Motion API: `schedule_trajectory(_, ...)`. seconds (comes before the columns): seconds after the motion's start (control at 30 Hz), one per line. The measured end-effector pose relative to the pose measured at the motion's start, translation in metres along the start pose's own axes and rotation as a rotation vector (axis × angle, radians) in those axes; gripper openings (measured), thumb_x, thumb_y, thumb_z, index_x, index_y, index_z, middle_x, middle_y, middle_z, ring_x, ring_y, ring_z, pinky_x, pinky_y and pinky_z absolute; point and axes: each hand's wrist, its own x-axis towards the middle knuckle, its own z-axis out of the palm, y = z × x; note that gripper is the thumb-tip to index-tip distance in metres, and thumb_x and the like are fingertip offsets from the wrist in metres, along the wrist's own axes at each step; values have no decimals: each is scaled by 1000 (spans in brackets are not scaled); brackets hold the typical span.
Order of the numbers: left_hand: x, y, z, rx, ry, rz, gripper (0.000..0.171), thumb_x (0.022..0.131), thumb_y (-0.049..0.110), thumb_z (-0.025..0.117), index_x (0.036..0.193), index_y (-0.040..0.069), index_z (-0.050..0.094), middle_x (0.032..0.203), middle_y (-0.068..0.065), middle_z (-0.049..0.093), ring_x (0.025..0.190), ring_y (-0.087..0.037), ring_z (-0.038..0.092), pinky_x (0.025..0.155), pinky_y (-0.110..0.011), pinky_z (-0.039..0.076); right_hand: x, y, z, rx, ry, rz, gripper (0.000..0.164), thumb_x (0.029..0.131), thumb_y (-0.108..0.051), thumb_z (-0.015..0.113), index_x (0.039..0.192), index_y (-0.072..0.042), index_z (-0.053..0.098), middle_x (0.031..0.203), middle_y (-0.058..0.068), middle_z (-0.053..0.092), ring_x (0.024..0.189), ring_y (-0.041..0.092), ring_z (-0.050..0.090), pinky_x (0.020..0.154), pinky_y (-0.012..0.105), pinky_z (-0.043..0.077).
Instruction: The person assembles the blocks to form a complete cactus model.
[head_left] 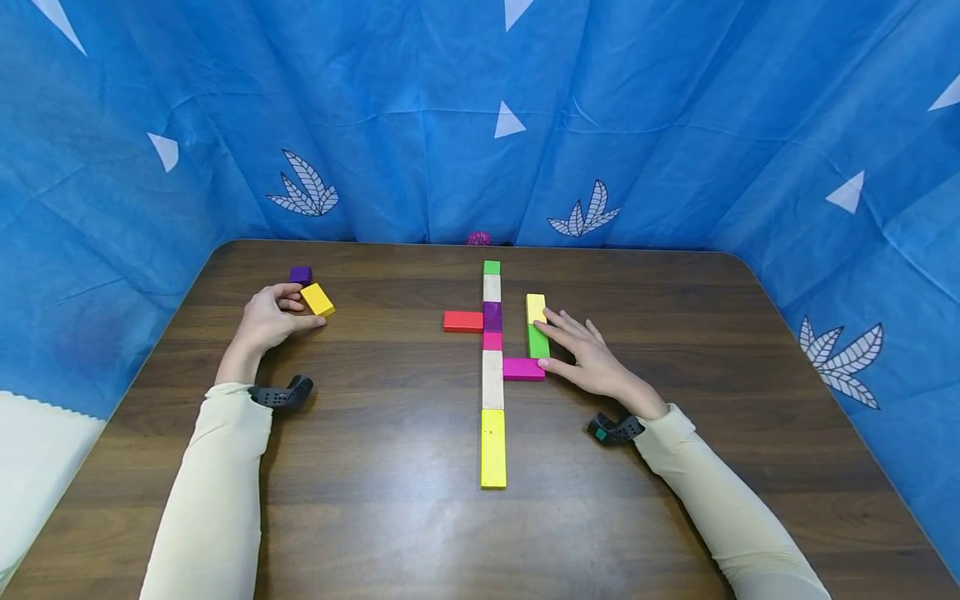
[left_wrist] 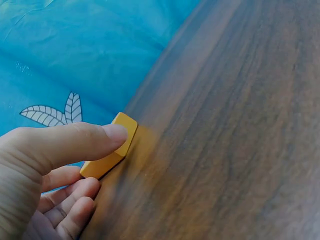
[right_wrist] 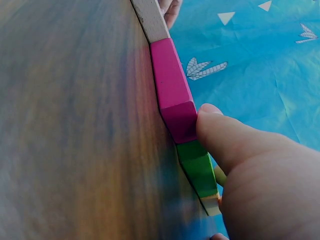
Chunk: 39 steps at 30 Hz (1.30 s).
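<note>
At the table's left, my left hand [head_left: 267, 320] pinches an orange-yellow block [head_left: 318, 300] between thumb and fingers. In the left wrist view, the thumb lies over this block [left_wrist: 105, 163], close to the tabletop. Just behind it sits a small purple block [head_left: 300, 273]. My right hand [head_left: 588, 360] lies with fingers spread beside the row's right branch. Its thumb tip is at the end of a magenta block [head_left: 522, 369], as the right wrist view shows on that block [right_wrist: 170, 75]. Its forefinger meets a green block [head_left: 537, 342] and a pale yellow block [head_left: 536, 307].
A straight row runs down mid-table: green [head_left: 491, 267], white, purple, pink, white and a long yellow block [head_left: 492, 448]. A red block [head_left: 462, 322] juts left from it. Blue printed cloth [head_left: 420, 125] hangs behind the brown wooden table [head_left: 375, 517].
</note>
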Motion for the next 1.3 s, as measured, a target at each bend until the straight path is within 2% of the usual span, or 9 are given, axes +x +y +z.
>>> schedule_trajectory(0.17,0,-1,3,1,23,-7,73,84,22,77,142,-6,42,123,-23,55,110,-32,53,87,-24,41,0,0,0,1,-1,5,65,94,-36,63,152,-18,38,163,8,23,151,35,14,117,66,0)
schedule_trajectory(0.33,0,-2,6,-13,54,-10,68,86,20,75,141,-4,44,125,-22,56,108,-28,55,87,-19,43,0,1,0,-3,2,4,65,95,-36,63,152,-17,38,163,7,22,151,35,14,117,65,0)
schedule_trajectory(0.47,-1,0,7,-52,78,-25,70,86,19,75,144,-1,43,132,-21,55,112,-27,56,96,-25,49,-1,1,0,1,-1,7,65,95,-37,62,152,-18,37,163,7,22,151,35,13,118,65,0)
schedule_trajectory(0.53,-1,1,8,-93,82,-38,71,86,19,75,146,1,41,138,-20,52,115,-26,56,99,-25,49,-1,2,0,2,-4,10,65,95,-37,62,152,-19,37,163,6,22,152,34,13,118,64,0)
schedule_trajectory(0.6,-1,2,9,-147,85,-47,71,87,18,74,147,2,39,142,-19,49,114,-22,57,96,-19,49,-1,2,0,2,-6,13,65,95,-38,62,152,-20,37,164,6,21,152,34,13,118,64,-1)
schedule_trajectory(0.7,0,3,11,-226,87,-40,71,88,14,73,148,3,37,144,-19,46,103,-7,59,87,-8,48,-1,2,0,-1,-6,13,64,95,-37,61,152,-19,37,163,6,22,152,34,13,118,64,-1)
schedule_trajectory(0.83,5,6,19,-298,84,-4,70,88,10,71,148,1,37,144,-21,43,90,9,56,82,-5,48,0,1,-1,0,-7,10,65,95,-37,62,152,-19,37,163,6,21,151,34,13,118,64,-1)
schedule_trajectory(0.97,11,16,29,-336,64,12,70,88,8,72,148,2,38,144,-20,43,90,7,57,84,-7,48,1,0,-1,3,-5,8,65,95,-37,62,152,-19,37,163,6,21,152,34,13,118,65,-1)
schedule_trajectory(1.3,22,64,65,-413,-29,64,69,85,3,73,147,5,42,140,-19,50,91,-4,58,73,-6,49,1,-1,0,8,-7,4,66,94,-36,63,152,-18,37,163,6,21,151,35,13,117,65,-1)
